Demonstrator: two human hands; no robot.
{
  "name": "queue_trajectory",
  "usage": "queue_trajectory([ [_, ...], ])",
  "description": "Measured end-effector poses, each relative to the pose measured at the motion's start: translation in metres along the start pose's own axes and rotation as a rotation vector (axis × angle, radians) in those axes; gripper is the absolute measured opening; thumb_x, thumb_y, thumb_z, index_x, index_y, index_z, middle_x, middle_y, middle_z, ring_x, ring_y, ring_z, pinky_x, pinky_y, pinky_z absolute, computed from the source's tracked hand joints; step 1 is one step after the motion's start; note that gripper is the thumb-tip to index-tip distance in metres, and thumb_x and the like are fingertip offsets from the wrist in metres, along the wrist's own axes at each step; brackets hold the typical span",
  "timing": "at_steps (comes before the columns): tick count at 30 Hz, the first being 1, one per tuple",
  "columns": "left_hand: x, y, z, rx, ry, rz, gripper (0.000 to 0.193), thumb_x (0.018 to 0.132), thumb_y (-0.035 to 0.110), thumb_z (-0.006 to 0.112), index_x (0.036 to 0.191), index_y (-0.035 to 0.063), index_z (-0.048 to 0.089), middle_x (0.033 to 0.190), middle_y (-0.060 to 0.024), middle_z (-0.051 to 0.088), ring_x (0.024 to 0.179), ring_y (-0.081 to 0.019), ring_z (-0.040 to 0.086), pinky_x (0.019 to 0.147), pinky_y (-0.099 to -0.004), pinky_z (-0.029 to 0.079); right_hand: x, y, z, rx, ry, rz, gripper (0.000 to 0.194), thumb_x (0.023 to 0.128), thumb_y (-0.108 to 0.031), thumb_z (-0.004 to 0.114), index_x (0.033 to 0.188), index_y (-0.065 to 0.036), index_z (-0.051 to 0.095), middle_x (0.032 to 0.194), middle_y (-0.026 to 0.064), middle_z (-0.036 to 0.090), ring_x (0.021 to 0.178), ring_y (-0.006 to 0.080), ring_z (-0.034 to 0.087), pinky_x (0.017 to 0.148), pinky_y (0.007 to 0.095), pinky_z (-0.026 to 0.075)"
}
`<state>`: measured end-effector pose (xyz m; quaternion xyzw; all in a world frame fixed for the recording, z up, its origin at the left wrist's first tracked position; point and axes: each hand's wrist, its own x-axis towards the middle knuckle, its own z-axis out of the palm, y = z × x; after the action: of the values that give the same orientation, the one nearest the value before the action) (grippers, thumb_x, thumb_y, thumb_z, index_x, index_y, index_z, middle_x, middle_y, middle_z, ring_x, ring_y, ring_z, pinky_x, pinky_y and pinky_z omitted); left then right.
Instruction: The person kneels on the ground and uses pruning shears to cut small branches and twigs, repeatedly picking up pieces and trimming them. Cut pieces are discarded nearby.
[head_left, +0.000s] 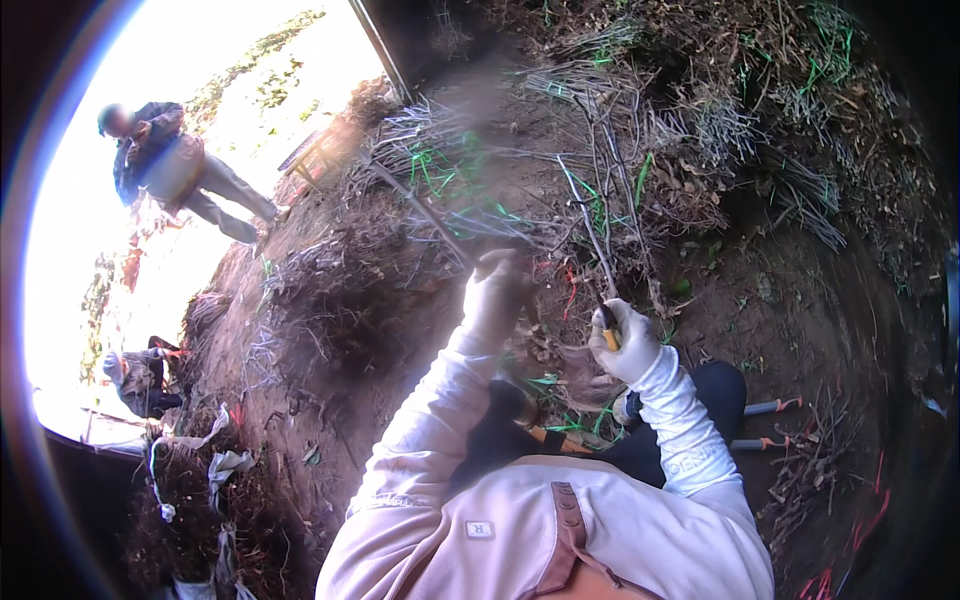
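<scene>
My left hand (495, 292), in a pale glove, is closed around the lower end of a dark woody stem (420, 206) that slants up and left. In my gloved right hand (626, 341) is a hand tool with a yellow-and-black handle (610, 330); its working end is hard to make out. A thin grey stem (589, 225) rises from beside the right fingers, and whether they grip it too is unclear. Upright bare stems (619, 169) stand just beyond that hand. Tangled brown roots (577, 367) and green tape (596, 427) lie between my legs.
Bundles of cut stems (420, 142) tied with green tape lie ahead, with more bundles (806, 195) at right. Two grey tubes with orange ends (769, 409) are beside my right leg. One person (180, 169) stands at upper left; another (146, 379) is low down at left.
</scene>
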<state>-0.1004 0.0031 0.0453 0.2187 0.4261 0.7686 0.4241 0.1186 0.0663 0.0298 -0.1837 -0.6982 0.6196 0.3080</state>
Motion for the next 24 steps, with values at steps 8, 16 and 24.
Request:
queue_trajectory([
  [8, 0.014, 0.049, -0.014, -0.134, 0.134, 0.081, 0.014, 0.087, 0.008, 0.051, 0.1, 0.0048, 0.055, 0.052, 0.0052, 0.034, 0.044, -0.0088, 0.033, 0.044, -0.0261, 0.029, 0.017, -0.059, -0.025, -0.233, 0.288, -0.169, 0.026, 0.075, 0.007, 0.057, 0.097, -0.004, 0.05, 0.076, 0.0048, 0.058, 0.065, 0.0103, 0.058, 0.058, 0.0259, 0.05],
  [16, 0.001, 0.114, -0.069, -0.609, -0.44, 0.032, 0.024, 0.096, 0.016, 0.039, 0.105, 0.0016, 0.056, 0.049, 0.0072, 0.024, 0.04, -0.0067, 0.026, 0.046, -0.0251, 0.028, 0.001, 0.047, -0.017, -0.683, 0.076, 0.458, 0.055, 0.071, -0.012, 0.061, 0.122, 0.001, 0.046, 0.121, 0.0245, 0.05, 0.115, 0.0353, 0.049, 0.099, 0.0386, 0.04],
  [24, -0.022, 0.094, -0.024, -0.522, -0.606, -0.045, 0.025, 0.096, 0.015, 0.039, 0.111, -0.0002, 0.052, 0.048, 0.0065, 0.024, 0.037, -0.0058, 0.023, 0.043, -0.0262, 0.028, -0.026, 0.026, 0.042, -0.388, -0.136, 0.14, 0.052, 0.075, -0.016, 0.065, 0.121, 0.001, 0.048, 0.114, 0.0178, 0.056, 0.106, 0.0289, 0.057, 0.089, 0.0361, 0.045],
])
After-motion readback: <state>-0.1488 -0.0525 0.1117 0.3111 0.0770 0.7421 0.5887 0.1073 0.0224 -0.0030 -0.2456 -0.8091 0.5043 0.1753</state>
